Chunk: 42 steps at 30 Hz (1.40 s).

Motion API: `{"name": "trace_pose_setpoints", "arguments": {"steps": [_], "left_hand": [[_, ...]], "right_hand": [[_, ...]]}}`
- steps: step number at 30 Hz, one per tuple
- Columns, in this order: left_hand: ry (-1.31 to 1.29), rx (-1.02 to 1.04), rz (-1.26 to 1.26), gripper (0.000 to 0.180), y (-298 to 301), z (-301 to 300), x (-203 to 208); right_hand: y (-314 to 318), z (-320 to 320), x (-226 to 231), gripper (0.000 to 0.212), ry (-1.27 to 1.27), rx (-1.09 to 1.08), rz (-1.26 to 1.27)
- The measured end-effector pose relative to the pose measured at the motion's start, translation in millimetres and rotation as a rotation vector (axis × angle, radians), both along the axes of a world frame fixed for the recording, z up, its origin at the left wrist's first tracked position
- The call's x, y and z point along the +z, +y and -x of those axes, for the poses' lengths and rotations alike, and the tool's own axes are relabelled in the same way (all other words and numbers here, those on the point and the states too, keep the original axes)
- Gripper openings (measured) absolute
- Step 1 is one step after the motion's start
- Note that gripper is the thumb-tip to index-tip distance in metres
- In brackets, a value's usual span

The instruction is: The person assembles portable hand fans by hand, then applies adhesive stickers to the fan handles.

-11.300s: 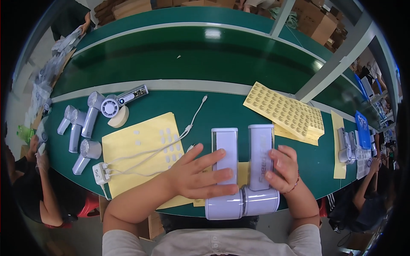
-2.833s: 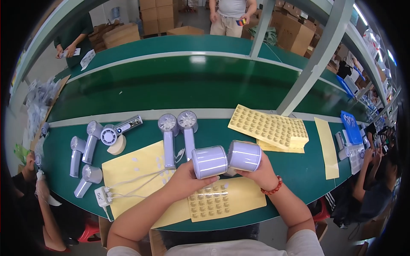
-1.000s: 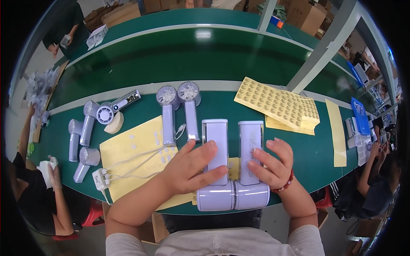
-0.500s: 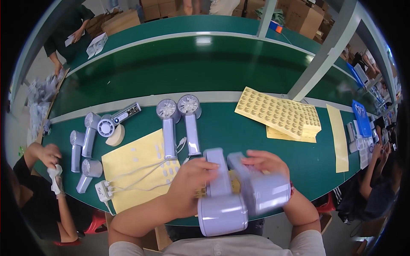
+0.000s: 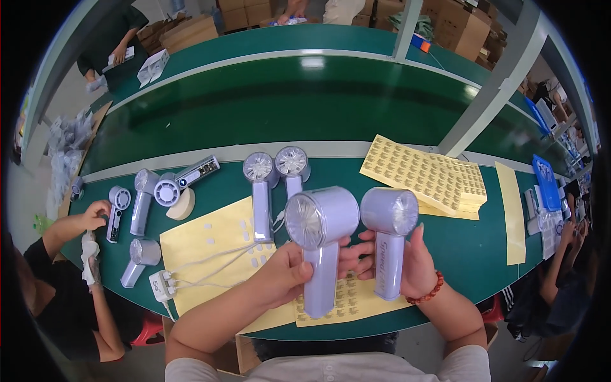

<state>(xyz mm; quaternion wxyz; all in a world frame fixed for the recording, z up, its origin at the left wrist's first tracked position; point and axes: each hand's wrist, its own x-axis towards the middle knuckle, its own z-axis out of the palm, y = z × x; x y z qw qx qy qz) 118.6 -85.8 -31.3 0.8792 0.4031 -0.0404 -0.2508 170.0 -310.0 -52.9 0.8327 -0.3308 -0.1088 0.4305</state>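
Observation:
Two lavender handheld fans are held upright side by side in front of me. My left hand (image 5: 287, 272) is closed round the handle of the left handheld fan (image 5: 334, 219), whose clear-covered round front faces left. In my right hand (image 5: 417, 264) is the right handheld fan (image 5: 382, 210); its handle carries printed lettering and its front faces right. The fingers of both hands nearly meet between the handles. Under them lies a yellow sticker sheet (image 5: 347, 305). Just beyond, two more fans, a left one (image 5: 261, 204) and a right one (image 5: 293, 167), rest on the green table.
A white charger (image 5: 162, 286) with cables lies on a yellow sheet (image 5: 191, 239) at left. Several fans and a tape roll (image 5: 181, 204) lie beyond it. Sticker sheets (image 5: 423, 175) are stacked at right. At far left, a co-worker's hand (image 5: 95, 215) is by a fan (image 5: 118, 207).
Both fans in my hands have swung from heads toward me to heads up. At far left, the co-worker's hand has moved to a fan, which is now turned to show its other side.

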Motion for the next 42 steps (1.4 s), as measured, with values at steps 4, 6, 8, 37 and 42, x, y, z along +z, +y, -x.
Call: {"name": "trace_pose_setpoints", "arguments": {"steps": [4, 6, 8, 37, 42], "left_hand": [[-0.037, -0.102, -0.011, 0.092, -0.1, 2.6, -5.1], [-0.162, -0.095, -0.025, 0.079, 0.0, 6.4, -6.1], [-0.373, -0.188, -0.424, 0.056, 10.1, 2.3, -19.3], [-0.388, 0.371, -0.808, 0.032, -28.6, -25.8, 19.8], [-0.401, 0.235, -1.425, 0.038, -30.6, -73.3, 18.2]], "right_hand": [[-7.1, 0.7, -6.4, 0.087, -0.098, 0.023, -0.096], [-10.5, 1.2, -3.4, 0.088, -0.216, -0.006, -0.053], [-9.7, 6.0, 6.7, 0.092, -0.374, -0.121, 0.113], [-29.1, -2.8, 14.4, 0.043, -1.728, -1.027, 0.444], [-27.0, -3.3, 3.3, 0.049, -1.633, -0.934, 0.31]]}}
